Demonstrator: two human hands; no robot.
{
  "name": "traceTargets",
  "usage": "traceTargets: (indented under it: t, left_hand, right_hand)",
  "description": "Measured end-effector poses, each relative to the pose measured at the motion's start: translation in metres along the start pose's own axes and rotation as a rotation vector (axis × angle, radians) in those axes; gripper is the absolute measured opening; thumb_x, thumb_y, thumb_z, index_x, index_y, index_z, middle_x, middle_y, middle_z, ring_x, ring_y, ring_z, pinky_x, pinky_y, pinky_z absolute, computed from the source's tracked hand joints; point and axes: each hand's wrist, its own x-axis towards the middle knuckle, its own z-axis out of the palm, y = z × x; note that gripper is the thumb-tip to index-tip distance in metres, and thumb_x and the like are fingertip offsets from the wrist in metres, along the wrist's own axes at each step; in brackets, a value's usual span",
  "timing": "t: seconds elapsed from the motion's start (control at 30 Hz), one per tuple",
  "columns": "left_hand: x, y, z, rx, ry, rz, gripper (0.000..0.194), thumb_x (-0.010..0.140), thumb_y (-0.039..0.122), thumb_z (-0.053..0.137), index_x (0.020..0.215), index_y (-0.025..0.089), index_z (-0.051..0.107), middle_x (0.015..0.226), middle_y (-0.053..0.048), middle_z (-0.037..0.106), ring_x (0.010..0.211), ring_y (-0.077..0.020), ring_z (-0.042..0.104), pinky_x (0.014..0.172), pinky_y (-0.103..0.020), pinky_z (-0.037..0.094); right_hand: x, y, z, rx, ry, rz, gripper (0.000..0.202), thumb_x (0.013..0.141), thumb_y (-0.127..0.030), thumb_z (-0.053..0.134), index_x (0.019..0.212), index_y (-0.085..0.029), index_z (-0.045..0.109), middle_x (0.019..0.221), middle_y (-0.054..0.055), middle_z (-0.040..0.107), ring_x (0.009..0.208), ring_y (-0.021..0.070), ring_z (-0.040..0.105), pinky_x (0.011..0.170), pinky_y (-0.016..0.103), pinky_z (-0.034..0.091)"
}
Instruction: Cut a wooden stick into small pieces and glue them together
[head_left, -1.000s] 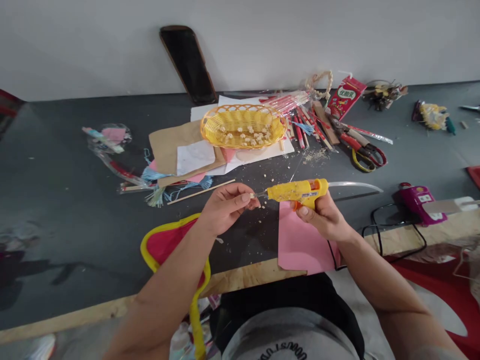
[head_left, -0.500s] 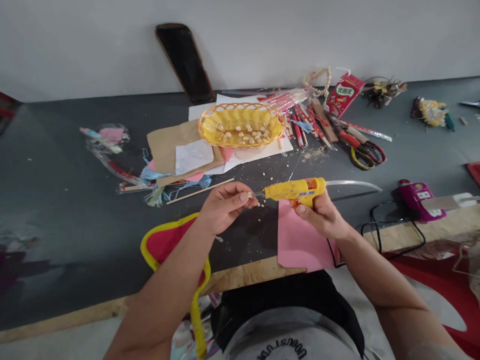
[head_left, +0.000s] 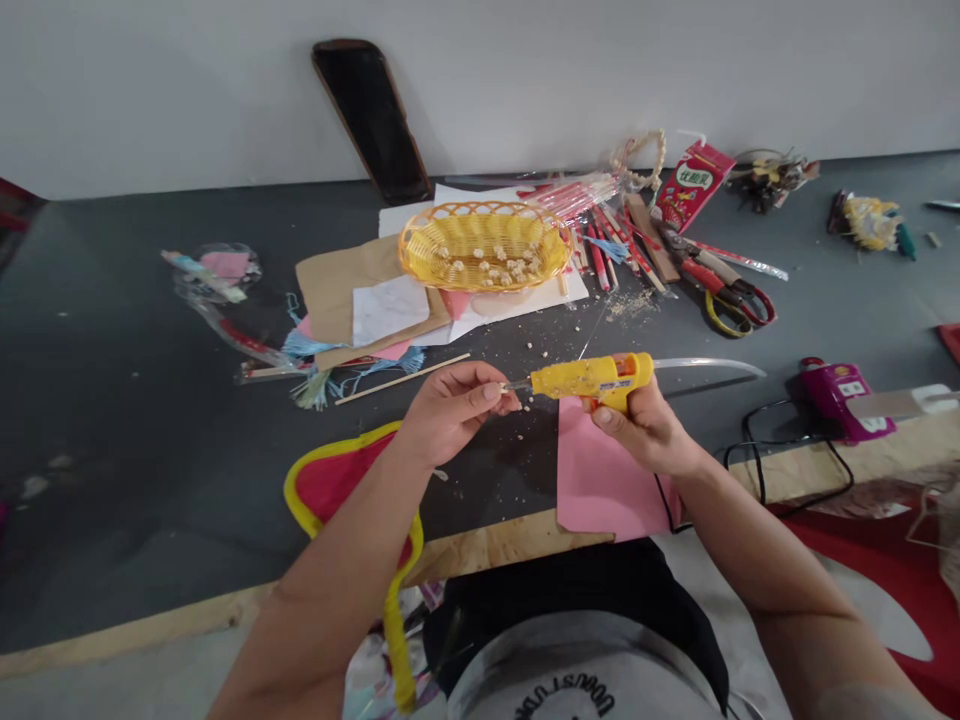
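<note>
A yellow hot glue gun [head_left: 574,379] is gripped in my right hand [head_left: 651,432], its nozzle pointing left. A clear glue stick [head_left: 705,364] sticks out of its back end. Thumb and fingers of my left hand [head_left: 454,408] pinch a small pale piece [head_left: 505,387] right at the nozzle tip; the fingers partly hide it. Whether nozzle and piece touch, I cannot tell. Beyond my hands, a yellow woven basket [head_left: 420,262] holds several similar pale pieces. A few crumbs lie on the table below the nozzle.
A phone [head_left: 373,120] leans on the wall. Scissors [head_left: 739,300], a red drink carton [head_left: 694,185] and wrapped sticks lie at the back right. Pink paper [head_left: 607,490] lies under the glue gun. A purple power socket block [head_left: 840,395] and black cable are to the right; a thin stick [head_left: 401,379] lies left.
</note>
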Motion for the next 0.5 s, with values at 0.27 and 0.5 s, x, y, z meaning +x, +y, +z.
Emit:
traceTargets:
  t: [0.27,0.5]
  left_hand:
    - [0.0006,-0.0001,-0.0009,0.007,0.007,0.002,0.022,0.065,0.034,0.091,0.074,0.017,0.079,0.065,-0.003,0.074,0.060,-0.0097,0.067,0.062,-0.017,0.053]
    - [0.0000,-0.0004,-0.0007,0.011,0.023,-0.003,0.023,0.063,0.034,0.092,0.074,0.018,0.079,0.065,-0.003,0.074,0.060,-0.0098,0.068,0.061,-0.018,0.054]
  right_hand:
    - [0.0029,-0.0037,-0.0012,-0.025,-0.009,-0.004,0.021,0.101,-0.041,0.049,0.095,-0.022,0.055,0.082,0.002,0.052,0.069,0.0148,0.049,0.062,0.032,0.044]
    - [0.0029,-0.0032,-0.0017,-0.046,-0.019,0.001,0.023,0.101,-0.043,0.048,0.092,-0.023,0.053,0.079,0.002,0.050,0.068,0.0151,0.047,0.061,0.032,0.042]
